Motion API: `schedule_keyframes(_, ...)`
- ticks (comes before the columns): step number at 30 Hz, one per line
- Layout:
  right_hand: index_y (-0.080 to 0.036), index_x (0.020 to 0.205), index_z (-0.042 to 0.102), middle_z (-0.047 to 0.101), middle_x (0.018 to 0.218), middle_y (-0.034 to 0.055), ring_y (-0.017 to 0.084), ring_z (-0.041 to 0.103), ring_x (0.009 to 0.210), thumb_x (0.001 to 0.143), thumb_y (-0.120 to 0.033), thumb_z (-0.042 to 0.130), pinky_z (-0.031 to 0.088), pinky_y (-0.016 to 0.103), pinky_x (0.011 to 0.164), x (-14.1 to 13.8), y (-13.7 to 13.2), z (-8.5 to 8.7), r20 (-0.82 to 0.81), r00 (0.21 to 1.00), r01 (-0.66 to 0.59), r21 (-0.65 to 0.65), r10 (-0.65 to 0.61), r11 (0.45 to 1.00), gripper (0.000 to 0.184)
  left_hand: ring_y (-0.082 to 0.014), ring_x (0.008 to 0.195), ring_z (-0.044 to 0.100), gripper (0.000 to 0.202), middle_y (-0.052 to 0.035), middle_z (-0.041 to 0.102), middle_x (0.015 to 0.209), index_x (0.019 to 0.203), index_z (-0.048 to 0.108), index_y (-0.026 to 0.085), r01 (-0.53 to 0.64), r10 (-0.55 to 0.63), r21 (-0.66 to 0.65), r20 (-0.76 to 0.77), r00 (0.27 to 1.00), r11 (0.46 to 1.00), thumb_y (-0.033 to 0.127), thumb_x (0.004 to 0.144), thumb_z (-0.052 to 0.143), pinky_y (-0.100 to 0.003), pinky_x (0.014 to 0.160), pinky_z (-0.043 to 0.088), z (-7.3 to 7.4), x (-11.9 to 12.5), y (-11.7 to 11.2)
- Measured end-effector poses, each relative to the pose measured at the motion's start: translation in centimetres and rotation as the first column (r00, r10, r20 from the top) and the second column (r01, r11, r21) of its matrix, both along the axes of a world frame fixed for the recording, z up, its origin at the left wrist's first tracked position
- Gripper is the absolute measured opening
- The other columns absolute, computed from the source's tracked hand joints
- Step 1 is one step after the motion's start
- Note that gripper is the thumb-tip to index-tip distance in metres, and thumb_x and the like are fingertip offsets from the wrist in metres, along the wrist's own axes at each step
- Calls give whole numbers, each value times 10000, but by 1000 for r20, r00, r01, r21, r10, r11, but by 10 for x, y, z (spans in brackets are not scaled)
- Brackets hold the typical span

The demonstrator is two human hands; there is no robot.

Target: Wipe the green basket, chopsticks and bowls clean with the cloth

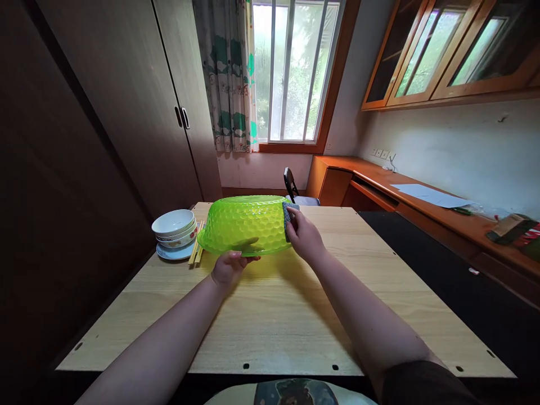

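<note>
A translucent lime-green plastic basin (244, 222) with a dimpled wall is held on its side above the wooden table (261, 337). My left hand (231, 269) grips its near lower rim, the thumb on this side and some fingers showing through the plastic. At the basin's right end, my right hand (304, 233) presses a grey scouring sponge (288, 216) against the outer wall, fingers closed over it. To the left stand stacked white bowls (174, 222) on a plate (169, 251), with wooden chopsticks (197, 247) lying beside them.
Beyond the table's far edge is a folding chair (291, 183). A dark wardrobe (126, 84) rises at the left. Along the right wall runs an orange-brown desk (371, 171) carrying paper sheets (430, 195), below glass-fronted cabinets (422, 56).
</note>
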State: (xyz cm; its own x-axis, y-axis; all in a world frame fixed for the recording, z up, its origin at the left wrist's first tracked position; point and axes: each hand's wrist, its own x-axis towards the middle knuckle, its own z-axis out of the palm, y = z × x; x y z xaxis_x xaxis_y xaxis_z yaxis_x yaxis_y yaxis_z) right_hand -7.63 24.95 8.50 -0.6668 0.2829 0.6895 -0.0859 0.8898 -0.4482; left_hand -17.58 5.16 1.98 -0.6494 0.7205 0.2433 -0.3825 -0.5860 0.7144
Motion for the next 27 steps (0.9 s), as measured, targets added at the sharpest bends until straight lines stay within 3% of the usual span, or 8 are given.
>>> schedule_keyframes(7,-207,1344,449,658,1140,114,250,624,983,906,-292,454,504,389,817,6,-14,3,57,993,-116,160,108,980,446,-258,787,682,473,-114,728,1028,1106,677,150,-13,13,-27,-4,1000,1000,203,648,569,-415,756,509,2,2,0)
schedule_keyframes(17,-194,1285,497,676,994,102,241,628,899,891,-261,444,505,382,777,-3,12,-2,-6,1000,-5,5,5,1000,404,-246,756,684,420,-92,740,988,1042,700,171,-39,39,8,26,999,999,201,648,556,-421,750,504,3,1,-1)
schedule_keyframes(24,-203,1310,469,647,1066,111,242,595,967,925,-300,427,484,394,822,1,-1,1,28,987,-162,137,159,977,399,-238,727,683,503,-105,725,1047,1133,667,162,-19,19,4,36,999,1000,196,644,553,-422,750,508,5,1,-1)
schedule_keyframes(27,-202,1292,486,647,1048,108,237,591,955,929,-297,418,482,389,816,2,2,1,25,987,-159,139,157,977,381,-239,755,684,506,-108,724,1051,1142,665,155,-21,21,12,47,999,1000,201,652,545,-419,771,507,5,1,-1)
